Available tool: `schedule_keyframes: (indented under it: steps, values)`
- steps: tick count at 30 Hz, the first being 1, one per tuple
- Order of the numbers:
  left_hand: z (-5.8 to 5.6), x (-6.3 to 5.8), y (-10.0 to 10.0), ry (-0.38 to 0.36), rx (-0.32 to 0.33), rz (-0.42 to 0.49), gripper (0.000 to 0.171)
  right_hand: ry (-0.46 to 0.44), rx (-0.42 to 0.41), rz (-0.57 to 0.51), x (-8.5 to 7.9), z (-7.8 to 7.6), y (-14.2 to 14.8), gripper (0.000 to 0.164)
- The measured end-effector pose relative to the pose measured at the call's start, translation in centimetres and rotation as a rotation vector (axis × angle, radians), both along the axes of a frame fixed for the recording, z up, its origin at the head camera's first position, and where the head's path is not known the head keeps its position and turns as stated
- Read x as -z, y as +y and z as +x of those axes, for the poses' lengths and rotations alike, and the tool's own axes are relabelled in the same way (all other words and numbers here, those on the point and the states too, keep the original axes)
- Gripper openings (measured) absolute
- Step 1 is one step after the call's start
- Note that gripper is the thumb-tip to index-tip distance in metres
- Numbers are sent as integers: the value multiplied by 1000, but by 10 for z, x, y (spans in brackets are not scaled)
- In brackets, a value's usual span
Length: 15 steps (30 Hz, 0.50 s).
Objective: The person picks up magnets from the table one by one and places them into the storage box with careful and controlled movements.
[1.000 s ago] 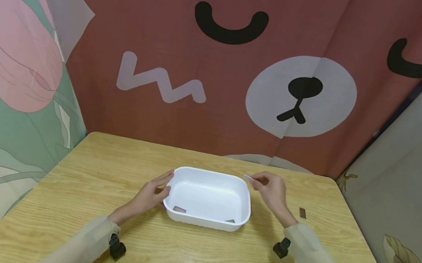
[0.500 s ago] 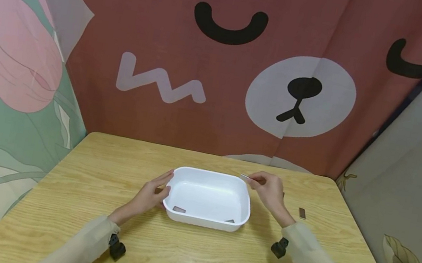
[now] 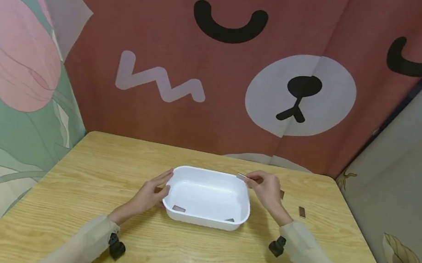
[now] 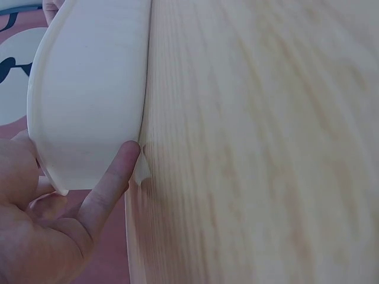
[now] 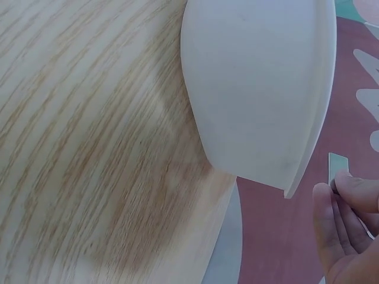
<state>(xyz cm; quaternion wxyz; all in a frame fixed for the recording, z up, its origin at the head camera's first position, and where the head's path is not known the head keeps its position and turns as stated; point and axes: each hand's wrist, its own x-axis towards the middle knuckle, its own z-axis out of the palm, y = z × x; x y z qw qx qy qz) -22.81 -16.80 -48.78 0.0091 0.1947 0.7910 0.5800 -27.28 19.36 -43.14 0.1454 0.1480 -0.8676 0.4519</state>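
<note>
A white rectangular tray (image 3: 208, 199) stands on the wooden table. My left hand (image 3: 149, 194) rests against its left end, fingers spread along the rim; in the left wrist view, one straight finger (image 4: 109, 189) touches the tray's wall near its base. My right hand (image 3: 266, 189) pinches a small, thin rectangular piece (image 3: 241, 176) between thumb and fingertips, at the tray's back right corner. The piece's face looks pale green in the right wrist view. Inside the tray, one greyish-brown piece (image 3: 179, 208) lies front left and another small piece (image 3: 229, 220) front right.
Two brown rectangular pieces lie on the table right of the tray: one piece (image 3: 302, 212) farther right, another piece (image 3: 282, 193) partly behind my right hand. Wood table (image 3: 157, 253) extends in front. A bear-print curtain (image 3: 154, 117) hangs behind the back edge.
My right hand has moved slightly left with the pinched piece, bringing it over the tray's back right corner. A brown piece behind that hand has come into sight. The left hand stays put.
</note>
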Motion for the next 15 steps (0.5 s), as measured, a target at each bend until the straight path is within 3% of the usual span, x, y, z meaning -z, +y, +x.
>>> schedule_keyframes:
  steps: [15]
  values:
    - [2, -3, -1, -13, -1, -8, 53, 5, -5, 31, 3, -2, -5, 7]
